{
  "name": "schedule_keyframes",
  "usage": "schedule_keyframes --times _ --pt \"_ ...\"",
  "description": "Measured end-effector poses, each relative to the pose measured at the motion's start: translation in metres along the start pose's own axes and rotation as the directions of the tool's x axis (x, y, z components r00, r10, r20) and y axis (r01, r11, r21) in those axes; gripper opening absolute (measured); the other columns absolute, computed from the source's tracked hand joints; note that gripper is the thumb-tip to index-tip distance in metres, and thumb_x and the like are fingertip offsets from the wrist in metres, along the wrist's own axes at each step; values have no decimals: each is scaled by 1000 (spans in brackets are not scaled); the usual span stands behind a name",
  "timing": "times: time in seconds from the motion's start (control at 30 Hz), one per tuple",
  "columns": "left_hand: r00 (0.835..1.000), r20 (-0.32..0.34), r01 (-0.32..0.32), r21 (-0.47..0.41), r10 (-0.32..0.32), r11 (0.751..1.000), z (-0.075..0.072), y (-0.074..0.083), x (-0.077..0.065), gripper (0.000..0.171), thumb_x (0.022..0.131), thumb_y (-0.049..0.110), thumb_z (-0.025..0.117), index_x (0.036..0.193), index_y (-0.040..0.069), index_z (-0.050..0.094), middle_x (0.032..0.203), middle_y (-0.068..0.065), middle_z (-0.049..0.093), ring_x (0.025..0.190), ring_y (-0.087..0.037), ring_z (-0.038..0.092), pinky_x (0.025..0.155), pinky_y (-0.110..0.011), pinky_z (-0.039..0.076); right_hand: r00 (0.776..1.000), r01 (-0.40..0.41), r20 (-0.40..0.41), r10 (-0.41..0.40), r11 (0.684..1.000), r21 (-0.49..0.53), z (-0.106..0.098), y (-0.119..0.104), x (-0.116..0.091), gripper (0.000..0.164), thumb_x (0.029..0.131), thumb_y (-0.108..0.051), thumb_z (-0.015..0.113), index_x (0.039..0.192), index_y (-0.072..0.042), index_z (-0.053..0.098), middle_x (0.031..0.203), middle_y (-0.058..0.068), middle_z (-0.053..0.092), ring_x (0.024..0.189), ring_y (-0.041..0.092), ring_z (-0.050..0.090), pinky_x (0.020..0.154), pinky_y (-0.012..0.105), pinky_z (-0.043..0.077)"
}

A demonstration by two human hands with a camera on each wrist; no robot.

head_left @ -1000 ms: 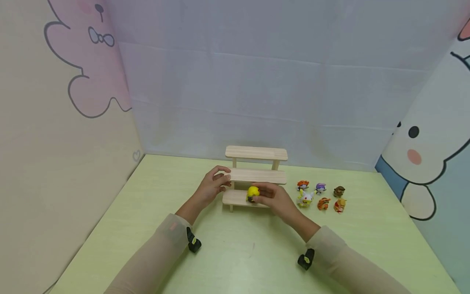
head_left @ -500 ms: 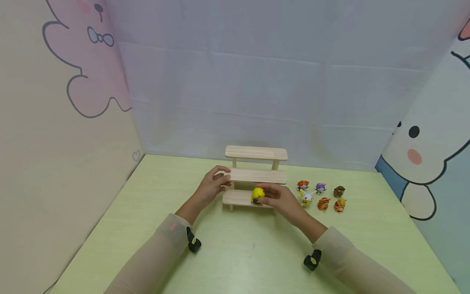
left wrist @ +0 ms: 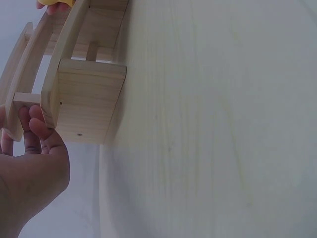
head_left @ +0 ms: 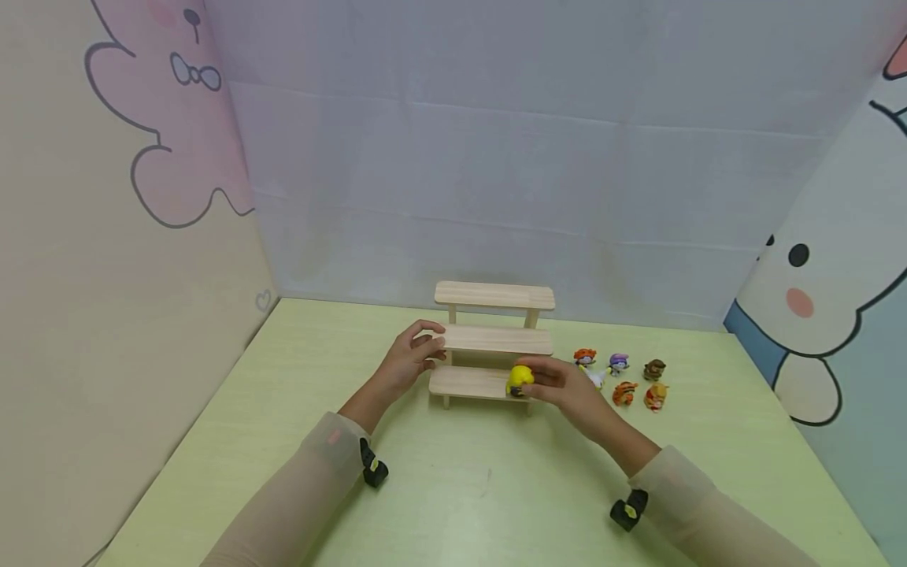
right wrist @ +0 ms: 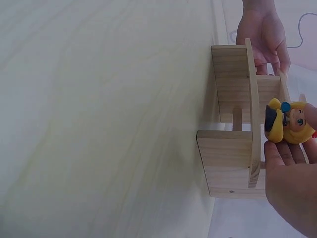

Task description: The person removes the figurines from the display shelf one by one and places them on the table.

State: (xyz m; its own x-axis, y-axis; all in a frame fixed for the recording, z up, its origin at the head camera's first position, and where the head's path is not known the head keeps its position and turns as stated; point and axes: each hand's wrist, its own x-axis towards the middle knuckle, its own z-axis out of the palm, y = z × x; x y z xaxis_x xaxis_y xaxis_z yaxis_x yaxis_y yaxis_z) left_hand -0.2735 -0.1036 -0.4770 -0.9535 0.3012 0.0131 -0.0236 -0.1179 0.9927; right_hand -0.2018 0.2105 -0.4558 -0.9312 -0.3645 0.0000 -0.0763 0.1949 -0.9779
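A three-tier wooden display stand (head_left: 489, 339) stands on the table. My left hand (head_left: 412, 358) grips the left end of its middle tier, thumb and fingers at the board's edge in the left wrist view. Between the thumb and fingers of my right hand (head_left: 567, 391) is a small yellow-haired toy figurine (right wrist: 290, 123), upright over the right end of the bottom tier (head_left: 468, 382). The right wrist view shows the figurine's face, a blue bow and a dark base, with fingertips around its head and side.
Right of the stand, several small figurines are grouped on the pale green table (head_left: 453, 488): an orange-haired one (head_left: 584, 357), a purple one (head_left: 619, 363), a brown one (head_left: 654, 369), a tiger-striped one (head_left: 624, 393). My right hand partly covers a white one (head_left: 597, 378). Fabric walls stand behind and beside.
My right hand has moved the yellow-haired figurine rightward along the bottom tier, from near its middle to its right end. My left hand and the stand have stayed put.
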Motion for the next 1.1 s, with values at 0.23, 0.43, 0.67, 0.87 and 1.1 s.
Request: schedule_keyframes --times 0.23,0.43,0.67,0.87,1.1 --pt "1000 0 -1 -1 1 1000 0 0 0 24 105 18 63 127 12 58 91 0 62 90 -17 66 75 -29 49 1000 14 -12 -14 1000 6 -12 2 -8 53 97 -18 74 144 0 56 144 21 57 122 18 65 94 28 55" --pt "1000 1 5 -11 -5 1000 0 0 0 24 105 18 63 127 12 58 92 -1 63 90 -18 65 74 -28 49 999 -1 -44 0 1000 -26 -22 4 -18 55 97 -19 74 144 1 55 142 22 58 122 16 65 94 24 55" --pt "1000 -1 7 -14 -7 1000 0 0 0 23 105 18 63 127 12 58 93 -2 62 90 -18 65 74 -27 50 997 -33 -74 28 997 -73 -29 7 -31 52 96 -20 75 142 -3 59 141 21 58 120 19 65 93 26 55" --pt "1000 -4 8 -11 -8 1000 1 2 -1 22 105 17 62 127 12 58 93 -1 62 91 -18 65 74 -27 50 994 -58 -92 50 995 -86 -37 11 -41 52 96 -22 75 142 -5 59 142 19 58 116 11 66 93 29 56" --pt "1000 -5 10 -12 -10 1000 1 2 -1 23 105 17 62 127 12 58 93 -1 63 90 -18 65 74 -28 50 993 -77 -102 67 992 -101 -46 18 -52 54 97 -25 75 144 -6 58 148 20 54 116 0 63 92 24 54"
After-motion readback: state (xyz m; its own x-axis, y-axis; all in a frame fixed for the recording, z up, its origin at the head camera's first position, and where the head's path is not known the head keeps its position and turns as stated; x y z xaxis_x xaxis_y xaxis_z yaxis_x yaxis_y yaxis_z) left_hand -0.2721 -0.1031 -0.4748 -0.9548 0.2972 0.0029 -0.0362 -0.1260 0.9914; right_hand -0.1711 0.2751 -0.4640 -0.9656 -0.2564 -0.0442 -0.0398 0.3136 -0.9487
